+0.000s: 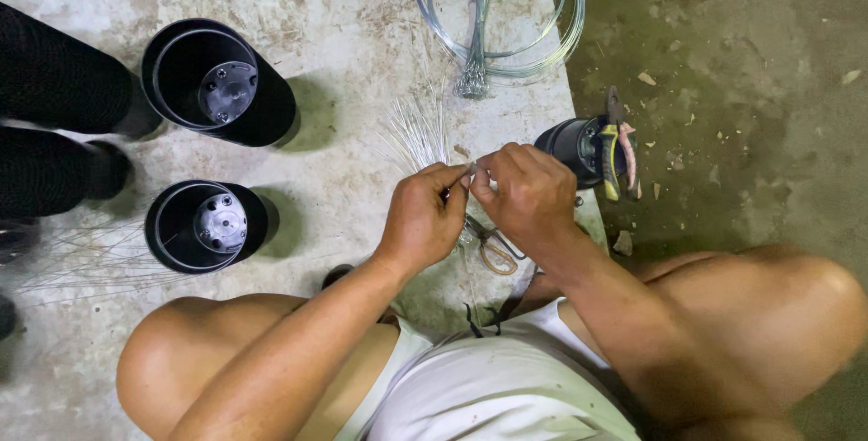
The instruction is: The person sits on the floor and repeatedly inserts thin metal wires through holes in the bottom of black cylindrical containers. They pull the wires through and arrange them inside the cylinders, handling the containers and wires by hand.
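Thin wire piece (471, 170), pinched between both my hands, sits just above the concrete slab (344, 7), centre of frame. My left hand (423, 215) has thumb and forefinger pressed together on one end; my right hand (524, 192) pinches the other end, fingertips of both hands nearly touching. The wire itself is tiny and mostly hidden by fingers, so I can't tell its shape.

Behind the hands, a fan of straight cut wires (418, 134) lies on the slab. Further up, a coil of silver wire (497, 16) with a twisted bundle through its middle. Under my right hand, scissors (493, 249) with tan handles lie flat, partly covered.

Right of the hands, a small black cylinder (571, 145) at the slab edge, pliers (617, 147) with yellow and pink grips resting against it.

To the left, two black plastic pots: upper pot (217, 84) tipped on its side, lower pot (206, 226) also showing its inside base. More thin wires (81, 260) are spread at far left, near another person's dark-clothed legs (54, 89).

My bare knees frame the bottom. Dirt floor (741, 89) at right.
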